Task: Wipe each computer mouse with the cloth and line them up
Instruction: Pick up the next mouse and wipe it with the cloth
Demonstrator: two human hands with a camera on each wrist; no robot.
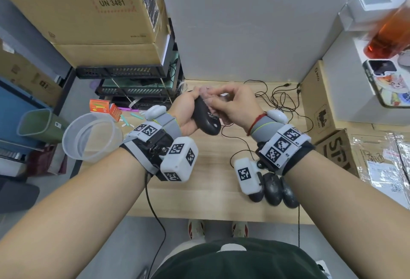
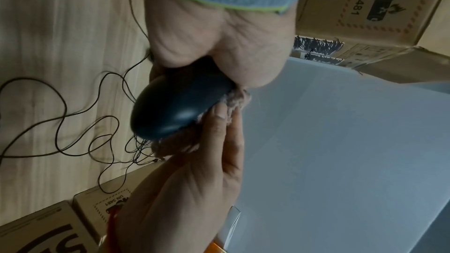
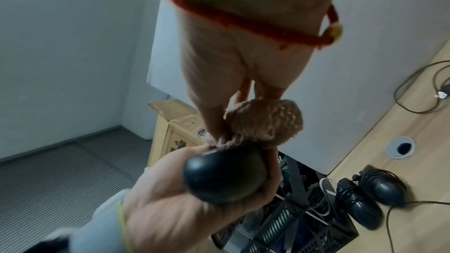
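The person's two forearms fill the bottom of the head view, each wrist strapped with a grey band and white camera blocks printed with black-and-white markers. Beyond them the left hand (image 1: pixel 187 112) has its fingers and thumb curled round a black mouse (image 1: pixel 206 119), gripping it up off the tabletop (image 1: pixel 210 179) with its underside label turned upward. The right hand (image 1: pixel 235 105), which wears a red string bracelet (image 1: pixel 255 123) at the wrist, pinches a fuzzy pinkish-brown cloth (image 3: pixel 265 120) in bent fingers and presses it against the far end of the held mouse; the right wrist view shows the cloth bunched just above the mouse's rounded body. On the tabletop near the right forearm lie three more black mice (image 1: pixel 275 189), side by side and touching, partly hidden by the wrist camera. The right wrist view shows two further black mice (image 3: pixel 370 195) with cords wound round them, lying at the tabletop's edge. Thin black cables (image 1: pixel 279 101) loop loosely across the far part of the tabletop. To the left, off the tabletop, stand a clear plastic tub (image 1: pixel 92 136) and stacked cardboard boxes (image 1: pixel 88 8).
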